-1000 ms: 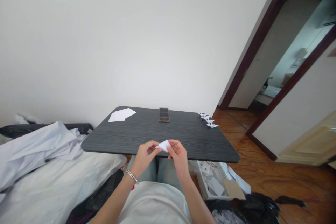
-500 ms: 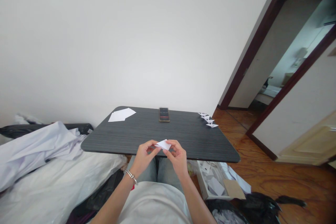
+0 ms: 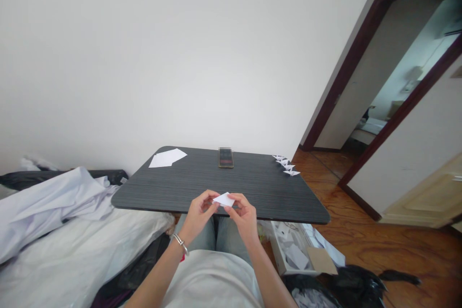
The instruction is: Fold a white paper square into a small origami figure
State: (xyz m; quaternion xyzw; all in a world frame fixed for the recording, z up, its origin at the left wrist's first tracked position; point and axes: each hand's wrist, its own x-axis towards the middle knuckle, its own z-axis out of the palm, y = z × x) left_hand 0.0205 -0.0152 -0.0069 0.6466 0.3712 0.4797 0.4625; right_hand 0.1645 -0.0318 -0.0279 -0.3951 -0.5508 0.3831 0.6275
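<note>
Between my two hands, just above the near edge of the dark table [image 3: 173, 187], is a small white piece of folded paper [image 3: 224, 199], diamond-shaped from above. My left hand [image 3: 199, 211] pinches its left corner between thumb and fingers; a silver bangle circles that wrist. On the other side, my right hand [image 3: 244, 212] grips the paper's right end, thumb below and fingers on top. Several white folded-paper figures, like small cranes [image 3: 285, 163], stand in a row at the table's right. White paper sheets [image 3: 167, 158] lie overlapping at the far left.
A phone [image 3: 225, 158] lies at the table's far middle, near the white wall [image 3: 216, 57]. Beside the table on the right, an open box [image 3: 294, 252] holds papers, with black plastic bags [image 3: 357, 284] nearby. White cloth [image 3: 61, 202] is piled at the left.
My left thumb and fingers have shifted slightly on the folded paper, and its outline has turned a little. The other things stay where they were.
</note>
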